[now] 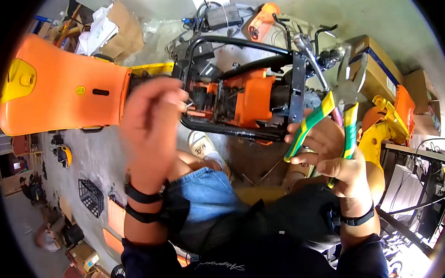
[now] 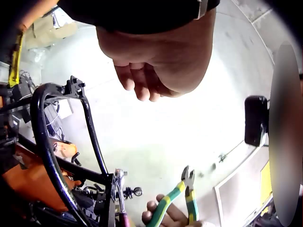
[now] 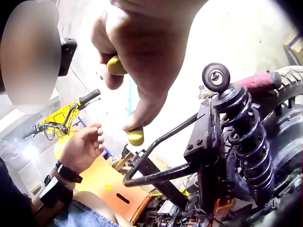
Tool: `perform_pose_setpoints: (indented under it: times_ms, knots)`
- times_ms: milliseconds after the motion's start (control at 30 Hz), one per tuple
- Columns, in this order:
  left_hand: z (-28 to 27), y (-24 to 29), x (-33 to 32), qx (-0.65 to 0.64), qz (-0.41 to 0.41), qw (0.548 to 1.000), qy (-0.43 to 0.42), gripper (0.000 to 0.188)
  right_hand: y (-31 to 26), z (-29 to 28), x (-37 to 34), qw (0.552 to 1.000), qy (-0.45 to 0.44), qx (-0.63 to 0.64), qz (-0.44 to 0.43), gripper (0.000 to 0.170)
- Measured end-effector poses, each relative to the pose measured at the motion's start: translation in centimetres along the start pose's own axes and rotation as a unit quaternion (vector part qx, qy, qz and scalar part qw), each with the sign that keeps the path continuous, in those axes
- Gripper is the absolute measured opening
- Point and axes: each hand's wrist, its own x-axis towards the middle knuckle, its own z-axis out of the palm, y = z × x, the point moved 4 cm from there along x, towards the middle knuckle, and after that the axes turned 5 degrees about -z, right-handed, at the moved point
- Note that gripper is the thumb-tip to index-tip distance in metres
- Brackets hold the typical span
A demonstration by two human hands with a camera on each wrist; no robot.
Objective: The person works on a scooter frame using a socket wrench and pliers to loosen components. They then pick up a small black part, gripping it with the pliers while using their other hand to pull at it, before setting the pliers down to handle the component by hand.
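My right hand [image 1: 338,159] holds a pair of pliers [image 1: 350,125] with green and yellow handles. Their handles are spread apart, and the metal jaws point away from me beside the frame's right end. In the left wrist view, the pliers [image 2: 166,202] show their short jaws upright above the fingers. My left hand [image 1: 153,128] is raised over the frame's left end, blurred, with its fingers loosely bent. Nothing shows within the left hand [image 2: 158,61] in the left wrist view. Between the hands stands a black tubular frame [image 1: 241,42] around orange panels [image 1: 254,96].
A ratchet wrench [image 1: 312,62] with a reddish handle leans at the frame's right end. There, a coil-spring shock absorber [image 3: 248,142] stands near a tyre [image 3: 291,78]. A big orange body panel [image 1: 61,87] extends left. Cardboard boxes [image 1: 377,66] and yellow parts [image 1: 376,138] stand right.
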Motion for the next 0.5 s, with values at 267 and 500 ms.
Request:
perform_pose_setpoints:
  times_ms: [267, 500]
  knots:
    - [-13.9, -0.3, -0.2, -0.218, 0.104, 0.953, 0.183, 0.022, 2.7, 0.4, 0.5, 0.991, -0.007, -0.103, 0.089, 0.099]
    - [-29.4, -18.4, -10.7, 0.060, -0.220, 0.930, 0.287, 0.022, 6.7, 2.3, 1.9, 0.969, -0.027, -0.175, 0.174, 0.083]
